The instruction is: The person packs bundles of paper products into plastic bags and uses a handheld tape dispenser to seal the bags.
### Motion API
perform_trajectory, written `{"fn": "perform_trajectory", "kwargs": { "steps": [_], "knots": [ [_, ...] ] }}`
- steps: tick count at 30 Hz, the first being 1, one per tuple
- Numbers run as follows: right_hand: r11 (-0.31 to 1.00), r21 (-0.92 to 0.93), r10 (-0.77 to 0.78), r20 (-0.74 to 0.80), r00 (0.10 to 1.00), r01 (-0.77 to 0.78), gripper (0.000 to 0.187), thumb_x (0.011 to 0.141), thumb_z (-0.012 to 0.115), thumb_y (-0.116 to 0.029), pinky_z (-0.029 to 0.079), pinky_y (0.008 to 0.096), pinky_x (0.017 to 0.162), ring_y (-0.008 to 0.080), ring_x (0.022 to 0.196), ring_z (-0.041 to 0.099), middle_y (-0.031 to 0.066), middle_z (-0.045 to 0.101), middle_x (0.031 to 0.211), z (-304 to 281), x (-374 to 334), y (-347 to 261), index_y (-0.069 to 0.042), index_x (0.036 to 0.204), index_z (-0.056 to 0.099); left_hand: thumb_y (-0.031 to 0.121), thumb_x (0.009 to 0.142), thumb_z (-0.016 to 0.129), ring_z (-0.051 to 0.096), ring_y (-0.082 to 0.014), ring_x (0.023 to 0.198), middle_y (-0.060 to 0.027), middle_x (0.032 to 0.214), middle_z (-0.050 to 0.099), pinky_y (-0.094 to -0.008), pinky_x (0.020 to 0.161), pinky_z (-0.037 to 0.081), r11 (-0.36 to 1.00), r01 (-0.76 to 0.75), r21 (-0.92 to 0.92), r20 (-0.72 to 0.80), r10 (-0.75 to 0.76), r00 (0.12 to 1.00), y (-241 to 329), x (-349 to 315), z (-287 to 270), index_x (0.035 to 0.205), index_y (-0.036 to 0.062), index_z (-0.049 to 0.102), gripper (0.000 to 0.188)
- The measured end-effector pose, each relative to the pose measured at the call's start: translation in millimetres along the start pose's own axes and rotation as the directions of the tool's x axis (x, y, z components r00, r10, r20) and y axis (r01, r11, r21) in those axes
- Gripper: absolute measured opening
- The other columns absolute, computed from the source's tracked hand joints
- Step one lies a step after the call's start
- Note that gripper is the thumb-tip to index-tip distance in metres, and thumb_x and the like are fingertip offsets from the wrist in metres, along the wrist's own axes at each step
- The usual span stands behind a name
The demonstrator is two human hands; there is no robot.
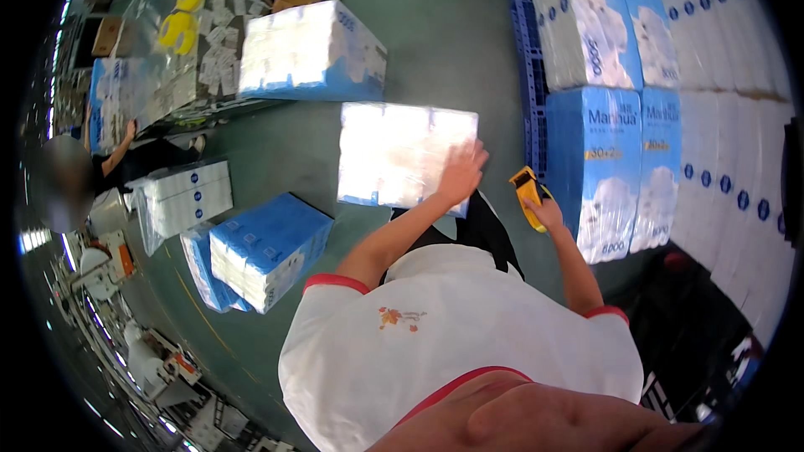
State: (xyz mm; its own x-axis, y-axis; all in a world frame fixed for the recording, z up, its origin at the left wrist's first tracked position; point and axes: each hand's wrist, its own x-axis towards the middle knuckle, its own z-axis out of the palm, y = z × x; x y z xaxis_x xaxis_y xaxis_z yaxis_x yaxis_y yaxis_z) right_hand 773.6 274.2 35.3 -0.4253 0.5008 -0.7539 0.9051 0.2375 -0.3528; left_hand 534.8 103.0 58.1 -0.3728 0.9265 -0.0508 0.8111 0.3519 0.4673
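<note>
A wrapped bundle of white tissue packs (387, 151) with blue along its lower edge is right in front of me. Across its right side lies my left hand (462, 172), fingers stretched out and holding nothing. My right hand (544, 213) is wrapped round a yellow and black handheld tool (526, 192), out to the right of the bundle. The tool's exact kind is hard to make out. It is close to the blue and white tissue bundles (590, 176) stacked on the right, with a small gap between.
A blue plastic pallet (529, 75) edges the right-hand stack. Another tissue bundle (289, 50) is ahead left, by a cluttered table with yellow tape rolls (177, 32). More bundles (270, 247) lie on the floor at left. A co-worker (126, 159) is at the far left.
</note>
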Motion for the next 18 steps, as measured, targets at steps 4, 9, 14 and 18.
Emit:
{"fn": "perform_trajectory", "kwargs": {
  "steps": [4,9,14,18],
  "knots": [
    [0.991,-0.041,-0.136,-0.204,0.969,0.13,0.062,0.069,0.064,-0.056,0.048,0.0403,0.071,0.0367,0.08,0.061,0.0214,0.064,0.082,-1,-41,-53,0.002,0.09,0.062,0.037,0.083,0.052,0.009,-0.0374,0.135,-0.0221,0.145,0.012,-0.0614,0.102,0.008,0.826,0.554,0.099,-0.378,-0.484,0.789,-104,-50,-29,0.14,0.0116,0.024,0.068],
    [0.893,-0.243,-0.436,-0.259,0.862,0.379,0.058,0.068,0.069,-0.047,0.048,0.0438,0.069,0.0388,0.077,0.06,0.024,0.062,0.079,39,-73,-176,0.004,0.092,0.057,0.059,0.085,0.035,0.003,-0.0385,0.135,-0.0193,0.148,0.004,-0.0662,0.099,0.008,0.773,0.625,0.108,0.003,-0.629,0.778,-166,-98,-18,0.142,0.0147,0.019,0.074],
    [0.688,-0.559,-0.68,-0.271,0.682,0.463,0.053,0.068,0.069,-0.046,0.048,0.0454,0.065,0.0397,0.072,0.059,0.0221,0.061,0.07,114,-58,-254,0.003,0.084,0.059,0.032,0.081,0.058,0.035,-0.0338,0.123,-0.0188,0.131,0.041,-0.0451,0.102,0.027,0.888,0.375,-0.268,-0.384,-0.455,0.803,-175,-130,-49,0.124,0.0057,0.046,0.052],
    [0.601,-0.667,-0.724,-0.219,0.655,0.441,0.058,0.066,0.069,-0.047,0.047,0.044,0.074,0.0371,0.081,0.06,0.0228,0.061,0.088,165,-20,-256,0.003,0.094,0.058,0.023,0.081,0.053,0.038,-0.031,0.122,-0.0141,0.127,0.046,-0.0436,0.102,0.029,0.797,0.455,-0.397,-0.275,-0.576,0.77,-180,-250,-61,0.115,0.0088,0.052,0.037]
  ]
}}
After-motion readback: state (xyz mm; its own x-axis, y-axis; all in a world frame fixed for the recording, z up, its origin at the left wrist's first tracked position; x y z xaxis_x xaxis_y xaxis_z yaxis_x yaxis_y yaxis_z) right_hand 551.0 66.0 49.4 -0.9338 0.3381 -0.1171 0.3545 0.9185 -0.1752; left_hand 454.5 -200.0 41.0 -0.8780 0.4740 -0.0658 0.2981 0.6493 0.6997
